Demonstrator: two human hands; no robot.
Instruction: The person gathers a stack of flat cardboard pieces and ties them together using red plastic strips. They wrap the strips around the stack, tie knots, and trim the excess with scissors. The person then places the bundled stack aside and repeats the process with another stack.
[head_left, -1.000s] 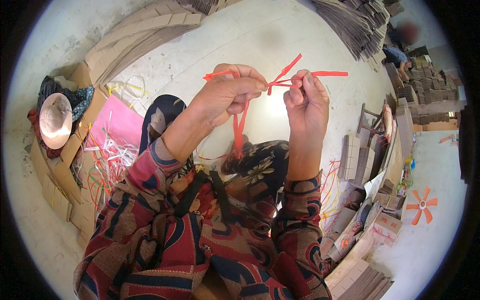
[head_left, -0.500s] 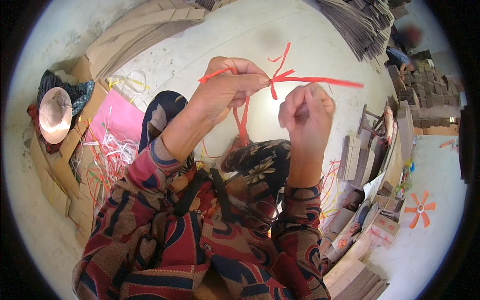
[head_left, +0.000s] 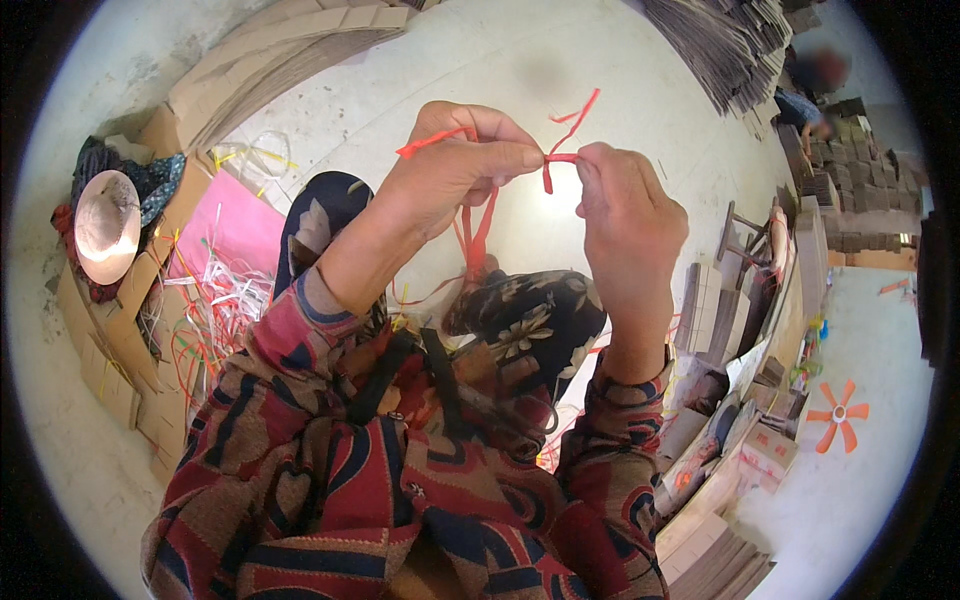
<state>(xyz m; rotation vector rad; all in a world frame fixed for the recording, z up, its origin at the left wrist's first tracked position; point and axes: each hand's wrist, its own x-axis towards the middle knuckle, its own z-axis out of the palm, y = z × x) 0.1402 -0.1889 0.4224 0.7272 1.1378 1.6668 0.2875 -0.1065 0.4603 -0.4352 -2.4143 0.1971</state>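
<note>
Both hands are raised over the floor in front of my knees, with a red plastic strap [head_left: 563, 158] held between them. My left hand [head_left: 445, 165] pinches it with thumb and forefinger where the strands meet, perhaps at a knot; the grip hides part of this. My right hand [head_left: 632, 200] is closed on the strap just to the right. Loose ends stick up and down between the hands. Another red end crosses the back of my left fingers, and a length of red strap [head_left: 475, 245] hangs below that hand towards my foot.
To the left lie a pink sheet [head_left: 228, 228], a tangle of white and red straps [head_left: 235, 295] and a hat [head_left: 107, 227] on a cloth pile. Cardboard stacks [head_left: 290, 70] stand far left and far right [head_left: 715, 50]. An orange fan [head_left: 838, 412] is at the right; another person [head_left: 800, 108] is beyond.
My right hand has moved up and closed on the strap's right-hand strands, which stretched out free before. The left hand keeps its pinch in nearly the same place.
</note>
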